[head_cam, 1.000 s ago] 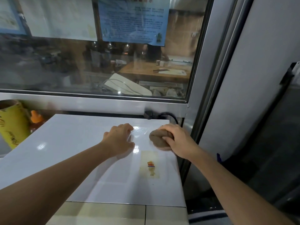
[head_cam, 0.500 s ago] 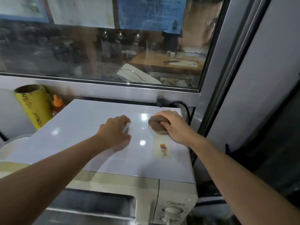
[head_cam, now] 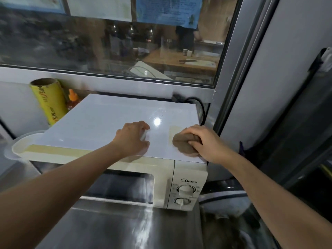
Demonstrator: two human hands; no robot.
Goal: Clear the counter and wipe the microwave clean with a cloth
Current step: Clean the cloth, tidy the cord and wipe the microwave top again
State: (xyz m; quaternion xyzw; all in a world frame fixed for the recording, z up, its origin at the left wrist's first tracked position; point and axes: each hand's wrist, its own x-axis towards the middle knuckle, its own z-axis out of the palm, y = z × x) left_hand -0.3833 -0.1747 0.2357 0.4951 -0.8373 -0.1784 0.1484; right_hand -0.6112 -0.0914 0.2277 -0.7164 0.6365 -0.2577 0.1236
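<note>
The cream-fronted microwave with a glossy white top (head_cam: 107, 123) sits on the steel counter (head_cam: 116, 230), its right side close to the metal window frame (head_cam: 224, 105), so a sweep to the right has little room and knuckles could knock the frame or snag the black power cord (head_cam: 200, 105) at the back corner. Leftward the top is open, though a hard push that way could reach the yellow roll of cling film (head_cam: 50, 103) and the small orange-capped bottle (head_cam: 72, 99) standing just beside the left rear edge. The right hand (head_cam: 206, 142) curls its fingers round the bunched brown cloth (head_cam: 185, 142), pressed at the front right edge; it could slip off. The left hand (head_cam: 133, 137) rests on the top mid-front, fingers curled under; whether it grips anything I cannot tell.
</note>
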